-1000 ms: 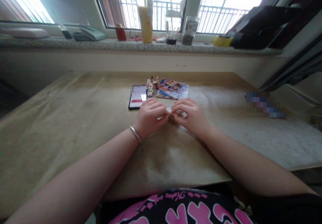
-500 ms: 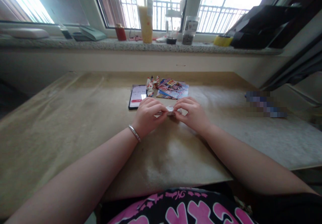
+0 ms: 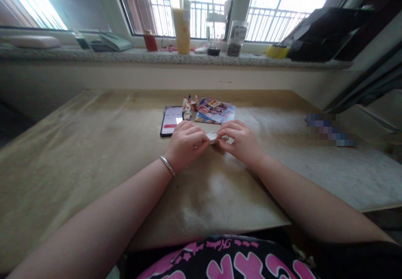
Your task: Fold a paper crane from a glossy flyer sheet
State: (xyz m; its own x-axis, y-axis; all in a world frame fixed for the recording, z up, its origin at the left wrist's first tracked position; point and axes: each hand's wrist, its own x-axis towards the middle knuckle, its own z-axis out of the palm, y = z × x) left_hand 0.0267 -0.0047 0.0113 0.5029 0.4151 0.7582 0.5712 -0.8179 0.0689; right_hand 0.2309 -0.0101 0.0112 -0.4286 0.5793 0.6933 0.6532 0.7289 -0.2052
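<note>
My left hand [image 3: 186,144], with a silver bangle at the wrist, and my right hand [image 3: 241,142] meet at the middle of the tan table [image 3: 94,153]. Both pinch a small folded piece of printed paper [image 3: 214,136] between their fingertips, pressed low against the tabletop. Most of the paper is hidden under my fingers. Just beyond my left hand lies a phone [image 3: 171,120] with a lit screen.
Small folded paper figures [image 3: 189,104] and a stack of colourful printed sheets [image 3: 216,111] lie behind my hands. A blurred object [image 3: 329,129] rests at the right. The windowsill holds a tall yellow drink [image 3: 182,24], a red can [image 3: 150,40], jars and a black case [image 3: 326,32].
My hands shifted slightly on the folded paper, the fingertips sliding along it; the arms and everything else stayed in place.
</note>
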